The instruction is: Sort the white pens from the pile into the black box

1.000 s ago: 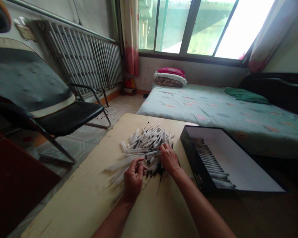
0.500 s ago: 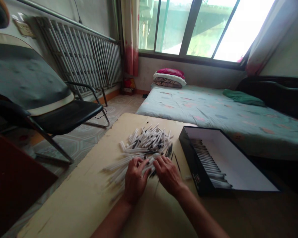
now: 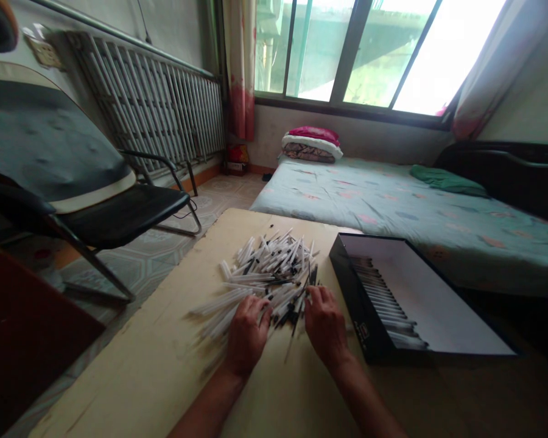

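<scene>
A loose heap of thin clear plastic pens or tubes with black ends (image 3: 267,271) lies on a pale yellow tabletop (image 3: 132,377). My left hand (image 3: 249,336) rests with curled fingers on the near edge of the heap. My right hand (image 3: 324,328) presses its fingertips into the heap's near right side. Whether either hand grips any pens is hidden by the fingers. To the right of my right hand stands an open black box with a white inside (image 3: 420,304), and tidy rows of pens (image 3: 381,295) lie along its left side.
A black folding chair (image 3: 119,213) stands left of the table, with a white radiator (image 3: 150,97) behind it. A mattress with a teal sheet (image 3: 369,225) lies beyond the box, below a bright window (image 3: 347,52). A dark red surface (image 3: 22,347) fills the lower left.
My right hand has drawn back toward me and moved right, widening the gap between my hands. My left hand has stayed nearly in place, and pens at the heap's near edge have shifted.
</scene>
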`<state>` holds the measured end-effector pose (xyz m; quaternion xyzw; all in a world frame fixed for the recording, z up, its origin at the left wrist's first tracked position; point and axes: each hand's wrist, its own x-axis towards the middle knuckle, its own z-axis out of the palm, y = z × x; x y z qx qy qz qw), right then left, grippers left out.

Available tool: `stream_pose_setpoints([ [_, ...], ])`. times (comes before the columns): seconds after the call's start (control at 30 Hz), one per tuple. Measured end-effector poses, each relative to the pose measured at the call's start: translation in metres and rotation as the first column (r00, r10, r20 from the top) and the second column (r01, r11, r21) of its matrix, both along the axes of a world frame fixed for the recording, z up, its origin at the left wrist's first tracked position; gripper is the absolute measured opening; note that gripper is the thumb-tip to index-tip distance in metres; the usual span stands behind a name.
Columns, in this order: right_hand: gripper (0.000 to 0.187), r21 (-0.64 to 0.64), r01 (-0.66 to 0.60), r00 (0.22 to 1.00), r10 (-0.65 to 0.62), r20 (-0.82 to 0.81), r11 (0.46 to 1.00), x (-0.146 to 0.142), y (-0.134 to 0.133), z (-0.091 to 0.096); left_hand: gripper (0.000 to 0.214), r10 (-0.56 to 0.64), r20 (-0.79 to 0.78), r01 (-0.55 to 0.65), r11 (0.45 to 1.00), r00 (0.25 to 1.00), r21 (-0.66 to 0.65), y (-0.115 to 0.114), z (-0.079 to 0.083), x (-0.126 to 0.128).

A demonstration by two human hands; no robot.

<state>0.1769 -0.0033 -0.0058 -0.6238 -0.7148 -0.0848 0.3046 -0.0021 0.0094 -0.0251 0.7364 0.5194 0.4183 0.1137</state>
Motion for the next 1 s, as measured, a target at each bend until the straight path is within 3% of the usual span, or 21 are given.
stream_pose_setpoints([
  [0.1,0.018,-0.114,0.219,0.974,-0.224,-0.033,0.969,0.016,-0.005,-0.006,0.011,0.054,0.138,-0.056,0.998,0.989,0.007,0.001,0.001,-0.001],
  [0.23,0.01,-0.297,0.408,0.913,-0.378,0.155,0.863,0.023,-0.014,-0.005,0.011,0.112,0.419,-0.074,0.992,0.901,-0.105,0.001,0.003,-0.001],
  [0.3,0.01,-0.342,0.454,0.89,-0.399,0.22,0.823,0.02,-0.016,-0.003,0.013,0.107,0.586,0.007,0.982,0.803,-0.188,0.001,0.005,-0.001],
  [0.43,0.015,-0.41,0.487,0.873,-0.419,0.25,0.771,0.016,-0.013,0.0,0.021,0.125,0.837,0.196,0.944,0.532,-0.266,0.004,0.009,0.0],
  [0.53,0.014,-0.455,0.484,0.875,-0.419,0.244,0.748,0.018,-0.01,-0.001,0.028,0.192,0.917,0.331,0.89,0.35,-0.313,0.005,0.013,0.001],
  [0.6,0.011,-0.47,0.481,0.876,-0.421,0.234,0.74,0.021,-0.011,0.0,0.03,0.243,0.931,0.394,0.855,0.273,-0.339,0.005,0.016,0.001],
  [0.67,0.01,-0.455,0.465,0.884,-0.425,0.193,0.76,0.024,-0.013,0.001,0.03,0.276,0.934,0.427,0.834,0.226,-0.35,0.005,0.018,0.0],
  [0.77,0.012,-0.34,0.367,0.925,-0.378,0.038,0.866,0.023,-0.019,0.007,0.029,0.298,0.938,0.436,0.831,0.176,-0.346,0.006,0.018,-0.002],
  [0.87,0.01,-0.229,0.156,0.963,-0.199,-0.182,0.961,0.01,-0.026,0.012,0.028,0.315,0.939,0.432,0.834,0.138,-0.343,0.008,0.016,-0.004],
  [1.0,0.009,-0.154,-0.116,0.901,0.039,-0.432,0.981,-0.017,-0.035,0.012,0.025,0.333,0.938,0.422,0.841,0.093,-0.34,0.01,0.015,-0.006],
])
